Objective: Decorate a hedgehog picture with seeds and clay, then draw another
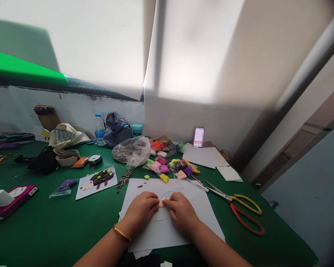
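Observation:
A small flat piece of peach modelling clay (160,204) lies on a drawing with a blue dotted dome (168,194), on white paper (144,231). My left hand (143,208), with a yellow bracelet at the wrist, has its curled fingers at the clay's left edge. From the right, my right hand (183,211) presses the clay with thumb and fingertips. Both hands rest low on the sheet, fingers closed, and hide part of the drawing. Sunflower seeds (140,186) and a green clay bit (146,177) lie just beyond.
Scissors (227,197) with yellow and red handles lie open at right, by a pen (198,185). Bagged coloured clay (158,165) and a seed bag (132,152) stand behind. Left are a hedgehog picture (97,182), a bottle (99,133) and a magenta box (16,200).

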